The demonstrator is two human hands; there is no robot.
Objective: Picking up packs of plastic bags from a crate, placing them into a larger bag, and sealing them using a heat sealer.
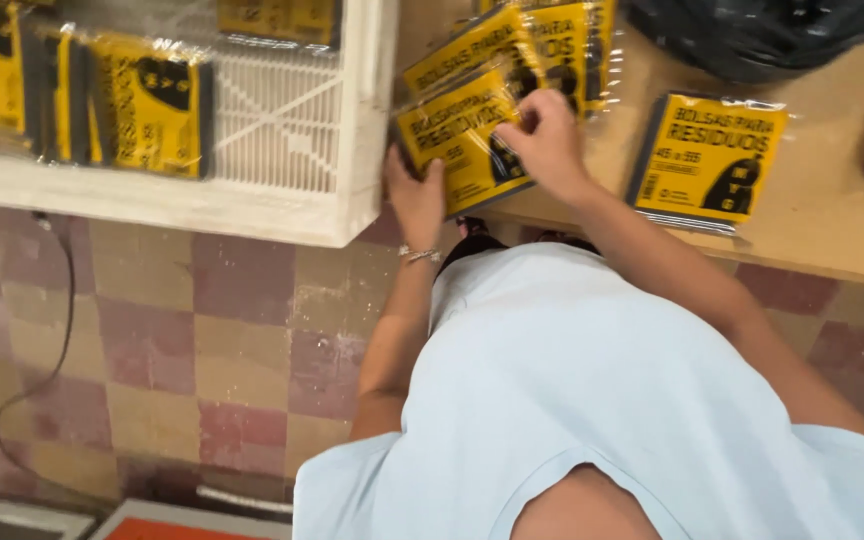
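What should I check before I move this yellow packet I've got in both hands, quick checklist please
1. Left hand on the packet: ok, it grips the lower left edge of the yellow packet.
2. Right hand on the packet: ok, fingers rest on its right side.
3. Packet free of the stack: not ok, it overlaps the other yellow packets behind it.
4. Packet supported: ok, it lies at the edge of the wooden table.
5. Room in the white crate: ok, bare grid shows beside the packets in the crate.
6. Single packet out of the way: ok, it lies apart to the right.
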